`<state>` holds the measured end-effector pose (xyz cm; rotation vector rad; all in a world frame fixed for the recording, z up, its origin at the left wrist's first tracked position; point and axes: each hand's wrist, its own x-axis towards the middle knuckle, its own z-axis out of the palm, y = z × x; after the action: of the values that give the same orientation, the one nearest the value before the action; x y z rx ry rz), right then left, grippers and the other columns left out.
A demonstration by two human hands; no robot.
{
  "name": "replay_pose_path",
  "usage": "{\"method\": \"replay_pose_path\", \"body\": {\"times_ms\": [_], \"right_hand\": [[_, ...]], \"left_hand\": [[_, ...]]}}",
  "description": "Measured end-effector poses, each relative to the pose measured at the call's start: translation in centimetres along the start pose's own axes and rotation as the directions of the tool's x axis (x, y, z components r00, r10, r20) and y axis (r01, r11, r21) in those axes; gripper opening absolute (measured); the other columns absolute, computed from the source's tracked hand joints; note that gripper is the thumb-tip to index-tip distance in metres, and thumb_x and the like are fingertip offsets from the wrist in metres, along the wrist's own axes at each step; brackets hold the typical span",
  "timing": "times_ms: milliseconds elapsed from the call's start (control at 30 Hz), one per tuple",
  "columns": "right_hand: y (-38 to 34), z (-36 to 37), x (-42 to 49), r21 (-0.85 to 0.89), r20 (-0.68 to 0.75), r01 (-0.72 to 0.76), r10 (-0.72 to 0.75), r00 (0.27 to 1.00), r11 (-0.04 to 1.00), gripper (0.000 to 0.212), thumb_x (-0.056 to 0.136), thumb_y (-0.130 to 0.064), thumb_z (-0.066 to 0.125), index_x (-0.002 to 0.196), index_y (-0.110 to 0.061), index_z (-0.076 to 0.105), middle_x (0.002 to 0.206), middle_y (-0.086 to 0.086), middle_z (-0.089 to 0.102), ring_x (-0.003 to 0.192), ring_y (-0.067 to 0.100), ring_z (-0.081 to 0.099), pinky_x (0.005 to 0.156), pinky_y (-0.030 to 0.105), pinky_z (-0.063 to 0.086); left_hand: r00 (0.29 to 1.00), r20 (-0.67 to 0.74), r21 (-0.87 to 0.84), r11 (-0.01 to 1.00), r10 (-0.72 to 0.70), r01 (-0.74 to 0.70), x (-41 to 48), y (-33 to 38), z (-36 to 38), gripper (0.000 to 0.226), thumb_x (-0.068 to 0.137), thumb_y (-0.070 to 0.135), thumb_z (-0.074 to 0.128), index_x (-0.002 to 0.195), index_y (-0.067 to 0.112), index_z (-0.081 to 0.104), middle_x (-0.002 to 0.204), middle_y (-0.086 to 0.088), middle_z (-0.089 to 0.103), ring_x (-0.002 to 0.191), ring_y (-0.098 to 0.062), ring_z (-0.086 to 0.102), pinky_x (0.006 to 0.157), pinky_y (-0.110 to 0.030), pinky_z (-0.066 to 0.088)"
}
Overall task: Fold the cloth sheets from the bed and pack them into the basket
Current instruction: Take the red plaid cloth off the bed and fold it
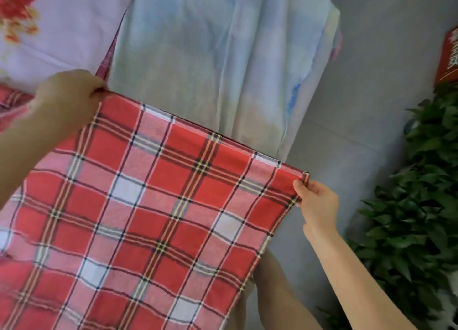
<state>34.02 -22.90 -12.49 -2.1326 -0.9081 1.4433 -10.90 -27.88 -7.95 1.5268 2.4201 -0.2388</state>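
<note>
Nearest, a red plaid sheet [153,218] hangs spread between two bare hands, filling the lower left of the view, its top edge pulled fairly straight and slanting down from left to right. The left hand [71,91] grips the upper left corner of that sheet, fingers curled round the cloth with the knuckles facing the camera. The right hand [316,201] pinches the upper right corner, thumb and fingers closed tight on a small bunch of the hem, forearm reaching in from the lower right. A bare leg shows just under the sheet's right edge.

Beyond the plaid top edge a pale blue sheet [210,57] lies on the bed, creased lengthwise, its right side draping off the bed's edge toward the grey floor [371,82]. Left of it a lilac bedcover [74,27] with red flowers near the far left corner covers the bed. Leafy green plants [421,205] stand along the right side on the floor, and a red box [448,57] sits behind them at the right edge. No basket shows.
</note>
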Motion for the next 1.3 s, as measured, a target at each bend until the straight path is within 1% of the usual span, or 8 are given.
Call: {"method": "replay_pose_path", "body": {"times_ms": [233, 333, 467, 667, 767, 933, 1033, 1300], "right_hand": [[1.6, 3.4, 4.3, -0.380, -0.037, -0.036, 0.024, 0.999, 0.924, 0.027, 0.086, -0.020, 0.065, 0.069, 0.001, 0.059, 0.070, 0.023, 0.057, 0.066, 0.025, 0.050, 0.062, 0.034, 0.038], [-0.6, 3.5, 3.1, -0.748, -0.028, 0.130, -0.227, 0.974, 0.651, 0.026, 0.084, -0.013, 0.064, 0.110, -0.010, 0.061, 0.103, 0.015, 0.066, 0.095, 0.035, 0.060, 0.075, 0.037, 0.042], [-5.3, 8.2, -0.3, -0.763, 0.306, 0.609, -0.708, 0.637, 0.217, 0.042, 0.068, -0.005, 0.074, 0.109, -0.007, 0.062, 0.097, 0.013, 0.066, 0.087, 0.037, 0.060, 0.076, 0.042, 0.043], [-10.6, 23.8, -7.0, -0.196, 0.829, 0.980, -0.531, 0.177, 0.020, 0.032, 0.072, -0.014, 0.076, 0.102, -0.008, 0.067, 0.092, 0.010, 0.069, 0.083, 0.034, 0.063, 0.075, 0.041, 0.047], [-12.1, 30.7, -9.4, -0.117, 0.908, 0.992, -0.409, 0.088, -0.047, 0.029, 0.090, -0.024, 0.058, 0.116, -0.011, 0.061, 0.111, 0.009, 0.064, 0.102, 0.032, 0.056, 0.086, 0.039, 0.038], [-13.5, 38.8, -11.7, -0.129, 0.950, 0.987, -0.297, 0.095, -0.096, 0.030, 0.096, -0.024, 0.048, 0.116, -0.004, 0.058, 0.115, 0.018, 0.062, 0.111, 0.034, 0.055, 0.089, 0.039, 0.041], [-13.3, 43.9, -13.4, -0.184, 0.967, 0.975, -0.200, 0.156, -0.128, 0.027, 0.098, -0.018, 0.043, 0.117, -0.003, 0.056, 0.119, 0.018, 0.059, 0.114, 0.032, 0.054, 0.090, 0.035, 0.041], [-12.3, 50.7, -15.1, -0.308, 0.950, 0.951, -0.067, 0.305, -0.034, 0.029, 0.084, -0.029, 0.059, 0.098, -0.006, 0.068, 0.102, 0.016, 0.068, 0.099, 0.033, 0.062, 0.080, 0.034, 0.049]], "left_hand": [[0.984, 0.165, 0.058, 0.997, -0.066, 0.057, 0.6, 2.5, 1.6, 0.025, 0.089, 0.024, 0.060, 0.101, 0.004, 0.069, 0.105, -0.026, 0.063, 0.097, -0.043, 0.059, 0.082, -0.045, 0.046], [0.985, 0.167, 0.068, 0.997, -0.040, 0.029, -0.2, 2.1, 0.6, 0.030, 0.087, 0.036, 0.063, 0.104, 0.012, 0.070, 0.100, -0.021, 0.068, 0.094, -0.038, 0.063, 0.080, -0.040, 0.045], [0.985, 0.169, -0.020, 0.999, -0.040, 0.044, -1.2, 0.0, -0.4, 0.036, 0.078, 0.042, 0.072, 0.110, 0.024, 0.071, 0.094, -0.018, 0.071, 0.092, -0.034, 0.066, 0.082, -0.036, 0.046], [0.974, 0.224, -0.043, 0.999, 0.038, -0.030, -2.9, -4.4, -0.4, 0.048, 0.073, 0.059, 0.059, 0.101, 0.023, 0.072, 0.092, -0.006, 0.073, 0.089, -0.027, 0.068, 0.077, -0.031, 0.046], [0.954, 0.290, 0.039, 0.994, 0.083, -0.098, -3.9, -7.2, 0.2, 0.032, 0.075, 0.048, 0.059, 0.092, 0.024, 0.071, 0.094, 0.001, 0.072, 0.094, -0.023, 0.066, 0.081, -0.031, 0.043], [0.939, 0.341, 0.122, 0.993, -0.040, -0.002, -6.2, -12.7, 0.7, 0.012, 0.053, 0.017, 0.073, 0.059, 0.023, 0.064, 0.059, 0.004, 0.063, 0.060, -0.018, 0.066, 0.055, -0.025, 0.039], [0.912, 0.291, -0.005, 0.953, -0.289, 0.303, -7.2, -17.2, 2.1, 0.026, 0.074, 0.012, 0.060, 0.095, 0.025, 0.069, 0.097, 0.000, 0.067, 0.097, -0.024, 0.063, 0.076, -0.030, 0.046], [0.437, 0.317, -0.472, 0.260, -0.842, 0.842, -5.7, -22.0, 5.1, 0.059, 0.091, 0.051, 0.048, 0.109, -0.005, 0.056, 0.111, -0.022, 0.062, 0.109, -0.037, 0.056, 0.086, -0.035, 0.044]]}}
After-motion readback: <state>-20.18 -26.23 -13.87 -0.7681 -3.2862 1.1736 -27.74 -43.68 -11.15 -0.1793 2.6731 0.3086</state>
